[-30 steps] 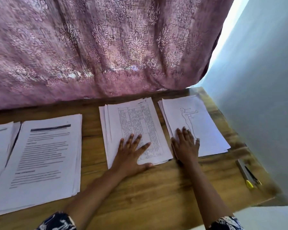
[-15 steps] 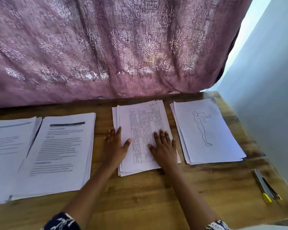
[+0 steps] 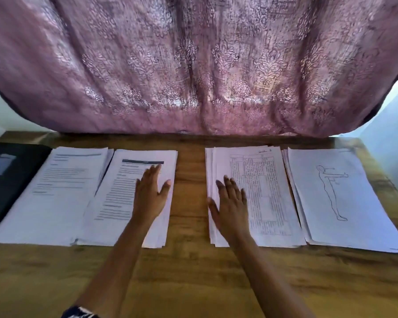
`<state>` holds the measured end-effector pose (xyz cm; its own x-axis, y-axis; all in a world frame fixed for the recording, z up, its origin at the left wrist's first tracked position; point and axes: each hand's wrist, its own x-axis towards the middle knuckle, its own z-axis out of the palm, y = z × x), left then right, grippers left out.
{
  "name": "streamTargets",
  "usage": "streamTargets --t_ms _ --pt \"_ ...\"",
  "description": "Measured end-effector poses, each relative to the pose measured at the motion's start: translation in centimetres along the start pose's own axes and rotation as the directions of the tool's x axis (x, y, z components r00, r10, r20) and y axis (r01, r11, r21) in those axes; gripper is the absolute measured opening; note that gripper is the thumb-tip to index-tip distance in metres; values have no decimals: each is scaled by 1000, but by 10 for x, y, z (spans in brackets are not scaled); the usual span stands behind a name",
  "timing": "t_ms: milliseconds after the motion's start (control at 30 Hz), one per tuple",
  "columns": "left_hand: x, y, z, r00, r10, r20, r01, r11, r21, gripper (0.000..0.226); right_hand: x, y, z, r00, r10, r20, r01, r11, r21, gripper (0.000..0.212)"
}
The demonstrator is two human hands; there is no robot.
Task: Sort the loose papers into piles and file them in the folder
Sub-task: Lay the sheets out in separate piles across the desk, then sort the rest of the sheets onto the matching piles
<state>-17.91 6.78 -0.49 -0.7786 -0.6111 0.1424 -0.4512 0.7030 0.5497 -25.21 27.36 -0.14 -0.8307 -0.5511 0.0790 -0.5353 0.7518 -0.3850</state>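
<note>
Four piles of white paper lie in a row across the middle of the frame on a wooden table [image 3: 189, 271]. Leftmost is the text pile [image 3: 55, 191], whose top sheet carries faint grey lines of print. It touches the header pile [image 3: 115, 203], whose top sheet has a dark bar across its head and paragraphs below. A strip of bare wood in the centre parts these two from the grid pile [image 3: 271, 191]. That one is topped by a dense ruled grid of small print with a handwritten scrawl at its upper right, and its sheets are fanned unevenly along the left edge. Just beside it, at the right of the frame, the figure pile [image 3: 345, 214] shows a line drawing of a standing person in profile with an arm held out.

The black folder [image 3: 9, 180] lies at the left edge of the frame, just beside the text pile and cut off by the frame, with a pale patch on its cover.

The left hand [image 3: 149, 196] lies flat over the right part of the header pile, fingers straight and close together, thumb spread towards the bare strip. The right hand [image 3: 230, 203] lies flat over the left part of the grid pile, fingers straight, thumb out to the left. The blur hides whether the palms press down. A patterned sleeve [image 3: 78, 314] shows at the bottom edge. A mauve patterned curtain [image 3: 193, 65] fills the upper half
</note>
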Motion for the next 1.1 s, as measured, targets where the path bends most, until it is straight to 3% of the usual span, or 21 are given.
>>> streamTargets --t_ms 100,233,467,700,867,967,1033,1100 --pt "6 -66 -38 990 -129 51 112 961 254 60 8 -74 34 963 -197 183 195 980 29 62" --pt "1 -107 -38 987 -42 153 -26 910 415 78 11 -131 84 947 -149 284 162 987 -22 63" --pt "-9 -96 -29 978 -136 160 75 939 336 71 5 -123 88 963 -20 268 56 990 -128 58" --pt "0 -84 -13 977 -31 210 -34 953 301 58 3 -85 82 977 -29 209 63 986 -157 84" --pt "0 -72 -19 973 -44 224 -18 963 269 55 9 -80 77 976 8 219 31 985 -171 72" --pt "5 -82 -46 990 -8 143 -17 985 173 53 12 -96 67 988 -28 153 57 980 -189 76" --pt "7 -114 -76 999 15 -31 -10 988 156 49 15 -128 66 993 -75 95 93 975 -203 69" --pt "3 -165 -110 985 -18 -173 52 980 193 46 16 -175 73 975 -167 146 188 972 -142 66"
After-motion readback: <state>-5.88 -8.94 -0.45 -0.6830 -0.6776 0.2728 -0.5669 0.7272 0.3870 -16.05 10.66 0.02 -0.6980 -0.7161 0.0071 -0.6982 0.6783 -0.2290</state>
